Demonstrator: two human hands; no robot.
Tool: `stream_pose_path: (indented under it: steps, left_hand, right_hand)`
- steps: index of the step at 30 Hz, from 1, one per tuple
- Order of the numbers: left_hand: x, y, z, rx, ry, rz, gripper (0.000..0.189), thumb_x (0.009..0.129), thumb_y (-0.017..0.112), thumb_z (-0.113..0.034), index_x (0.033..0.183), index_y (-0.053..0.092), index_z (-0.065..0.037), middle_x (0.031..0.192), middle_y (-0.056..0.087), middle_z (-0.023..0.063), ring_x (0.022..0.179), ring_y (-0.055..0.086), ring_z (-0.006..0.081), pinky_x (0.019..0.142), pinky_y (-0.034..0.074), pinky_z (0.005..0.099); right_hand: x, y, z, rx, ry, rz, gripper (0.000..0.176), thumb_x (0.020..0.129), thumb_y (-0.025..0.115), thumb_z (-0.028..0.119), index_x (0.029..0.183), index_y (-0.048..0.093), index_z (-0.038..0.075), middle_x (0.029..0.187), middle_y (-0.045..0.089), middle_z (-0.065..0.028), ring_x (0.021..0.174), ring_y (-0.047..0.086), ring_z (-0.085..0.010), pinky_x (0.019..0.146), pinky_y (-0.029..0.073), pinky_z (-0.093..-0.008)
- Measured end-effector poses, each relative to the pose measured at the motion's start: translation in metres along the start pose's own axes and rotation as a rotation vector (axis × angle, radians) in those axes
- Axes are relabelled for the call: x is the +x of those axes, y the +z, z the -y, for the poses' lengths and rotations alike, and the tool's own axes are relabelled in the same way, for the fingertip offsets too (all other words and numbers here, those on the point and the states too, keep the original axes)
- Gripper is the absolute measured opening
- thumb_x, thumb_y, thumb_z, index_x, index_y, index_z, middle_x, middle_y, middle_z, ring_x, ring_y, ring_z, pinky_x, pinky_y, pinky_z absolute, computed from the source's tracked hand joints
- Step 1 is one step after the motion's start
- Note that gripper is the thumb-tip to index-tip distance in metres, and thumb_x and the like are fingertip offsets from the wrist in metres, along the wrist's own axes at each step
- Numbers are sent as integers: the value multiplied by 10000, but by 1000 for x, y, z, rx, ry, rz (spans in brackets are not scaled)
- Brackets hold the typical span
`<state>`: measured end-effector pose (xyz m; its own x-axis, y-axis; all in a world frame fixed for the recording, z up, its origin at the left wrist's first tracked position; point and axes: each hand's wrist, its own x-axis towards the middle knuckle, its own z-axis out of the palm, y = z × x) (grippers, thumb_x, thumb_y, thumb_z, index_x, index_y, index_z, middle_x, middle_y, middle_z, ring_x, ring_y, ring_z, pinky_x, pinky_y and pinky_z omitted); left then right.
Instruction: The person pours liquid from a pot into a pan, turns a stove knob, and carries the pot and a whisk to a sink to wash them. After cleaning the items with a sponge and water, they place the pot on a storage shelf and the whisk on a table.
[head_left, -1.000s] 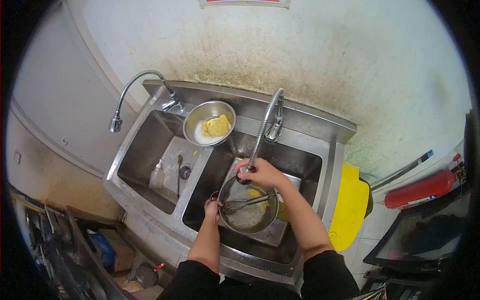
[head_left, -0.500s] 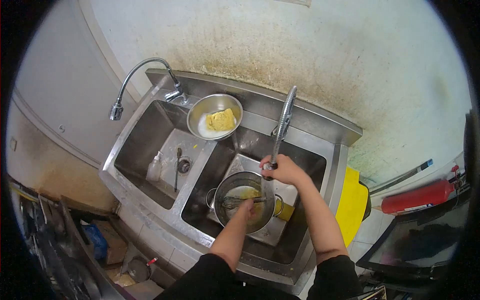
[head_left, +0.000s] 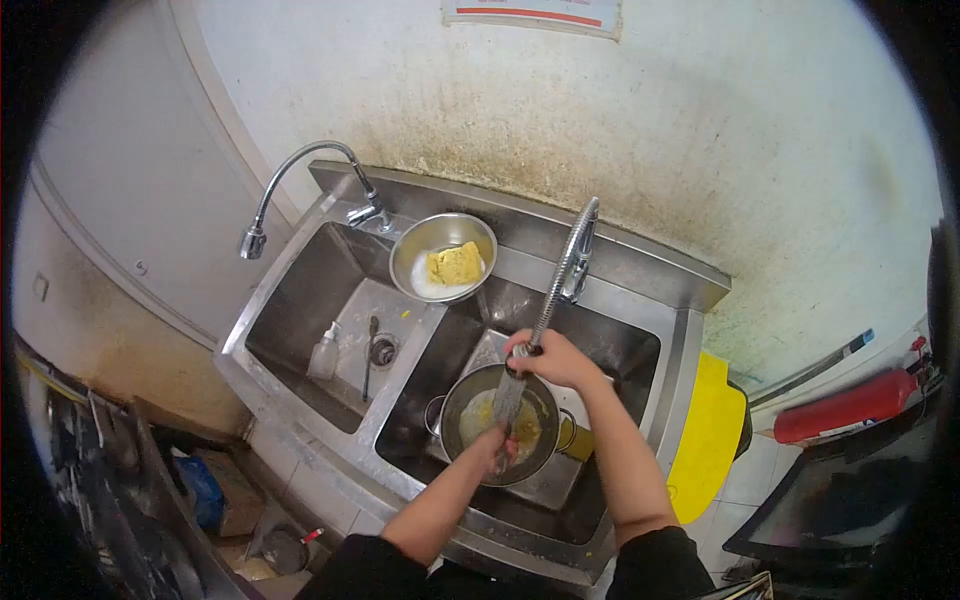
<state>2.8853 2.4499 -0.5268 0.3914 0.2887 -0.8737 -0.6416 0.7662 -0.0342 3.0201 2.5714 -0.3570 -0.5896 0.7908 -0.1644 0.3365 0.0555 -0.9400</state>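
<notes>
My left hand [head_left: 494,446] is closed low over the pot, gripping a whisk [head_left: 508,398]. The whisk's wires point up toward the faucet head and blur together with the running water. My right hand [head_left: 556,360] is wrapped around the spray head of a spring-hose faucet [head_left: 556,280], aimed down at the whisk. Beneath both hands sits a two-handled metal pot [head_left: 447,425] in the right sink basin, with cloudy liquid and yellow bits inside. A yellow object [head_left: 579,444] lies beside the pot, partly covered by its handle and my forearm.
A metal bowl [head_left: 404,250] with a yellow sponge [head_left: 456,265] and suds rests on the divider's back end. The left basin holds a pump bottle [head_left: 323,355] and a long thin utensil [head_left: 369,358]. A second faucet [head_left: 300,152] arches over it. A fire extinguisher [head_left: 845,407] is at right.
The whisk has turned from lying flat across the pot to pointing up under the spray. My right hand has brought the faucet head closer to it. The camera view has shifted slightly.
</notes>
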Motion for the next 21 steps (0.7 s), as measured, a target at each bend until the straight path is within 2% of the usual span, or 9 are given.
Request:
stream_pose_path:
  steps: [3, 11, 13, 14, 16, 17, 18, 19, 21]
  left_hand:
    - [-74, -19, 20, 174, 97, 179, 484, 894, 389, -498, 881, 488, -24, 596, 410, 11, 453, 402, 115, 407, 409, 250]
    - [-86, 6, -2, 126, 230, 108, 388, 925, 392, -418, 1093, 481, -80, 736, 464, 17, 566, 441, 93, 498, 447, 201]
    - [-34, -9, -17, 33, 196, 662, 392, 924, 397, -414, 1060, 485, -56, 733, 491, 26, 573, 482, 85, 506, 454, 189]
    - [-29, -11, -18, 32, 207, 674, 392, 924, 397, -414, 1060, 485, -56, 733, 491, 26, 573, 482, 85, 506, 454, 189]
    - [-22, -12, -19, 116, 142, 664, 373, 924, 401, -411, 1021, 496, -64, 712, 507, 22, 546, 493, 92, 507, 456, 194]
    - [-27, -14, -16, 108, 156, 680, 373, 924, 401, -411, 1021, 496, -64, 712, 507, 22, 546, 493, 92, 507, 456, 194]
    - [-39, -15, -9, 172, 191, 489, 333, 920, 424, -388, 993, 522, -78, 696, 506, 9, 542, 493, 87, 476, 441, 190]
    - [-52, -16, -5, 234, 223, 294, 296, 916, 447, -366, 966, 548, -92, 681, 504, -4, 537, 493, 83, 445, 427, 187]
    - [-75, -18, 0, 333, 268, 199, 308, 924, 426, -376, 984, 535, -94, 689, 504, 4, 536, 488, 91, 476, 440, 207]
  right_hand:
    - [9, 11, 5, -41, 75, -199, 208, 733, 667, 158, 920, 623, 79, 725, 616, -59, 689, 590, -138, 651, 467, -294]
    - [-23, 1, 28, 245, -1, 254, 218, 785, 652, 153, 979, 598, 72, 869, 600, -3, 808, 551, -95, 708, 451, -253]
    - [-12, 14, 3, 247, 8, 112, 239, 767, 667, 132, 985, 594, 69, 874, 596, -6, 808, 554, -97, 703, 456, -251]
    - [-9, 21, -4, 250, 10, -33, 264, 749, 683, 110, 991, 590, 67, 879, 593, -9, 808, 556, -99, 697, 460, -250]
    - [-23, 55, -2, 402, -136, -372, 369, 695, 716, 58, 1029, 561, 62, 876, 592, -23, 795, 561, -108, 688, 469, -255]
    - [-35, 70, 6, 364, 0, -462, 486, 659, 748, 48, 1085, 515, 36, 866, 598, -42, 783, 572, -119, 704, 475, -260]
    - [-20, 93, -66, 506, 148, -385, 442, 693, 733, 56, 1070, 509, 2, 844, 601, -52, 775, 589, -140, 703, 487, -272]
    - [-32, 115, -40, 818, 115, -410, 281, 758, 689, 81, 985, 554, -14, 849, 606, -64, 744, 604, -159, 677, 505, -288]
    - [-20, 143, -33, 712, 230, -244, 155, 841, 604, 142, 926, 584, 14, 794, 609, -51, 689, 610, -159, 598, 507, -284]
